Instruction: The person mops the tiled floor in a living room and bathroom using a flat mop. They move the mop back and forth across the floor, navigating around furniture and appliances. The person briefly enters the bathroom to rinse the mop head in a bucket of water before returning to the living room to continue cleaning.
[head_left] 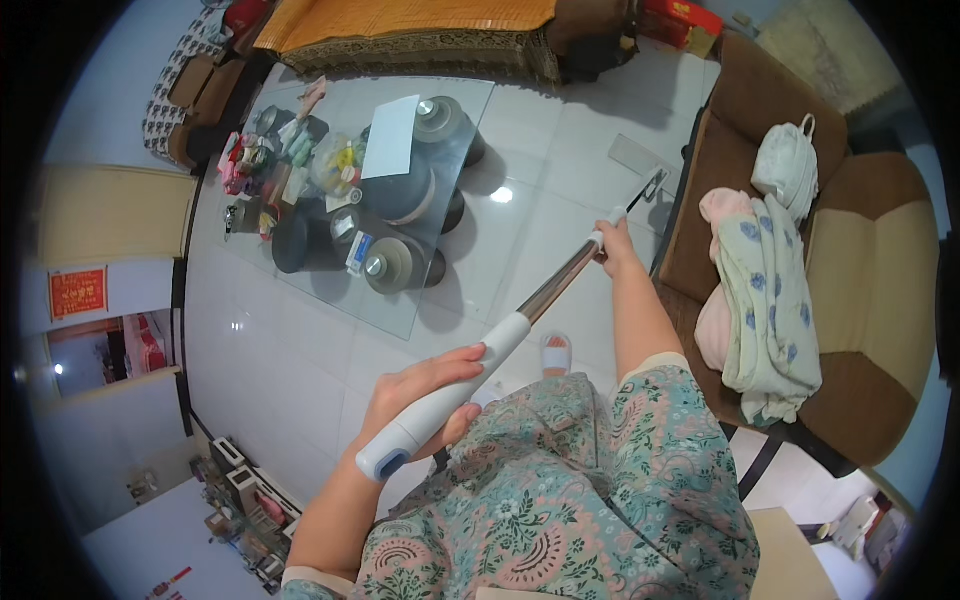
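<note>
You grip a long mop pole [500, 335] of white plastic and silver metal over pale glossy floor tiles [300, 370]. Your dress [560, 490] is teal with pink floral paisley; the brown-and-tan sofa [860, 290] holds a blue-flowered cream cloth [770, 300].

Low in the frame there's a loose green dress [560, 490] with pink paisley and flowers, short sleeves edged in cream, and a slipper [555, 352] with pale straps.
</note>
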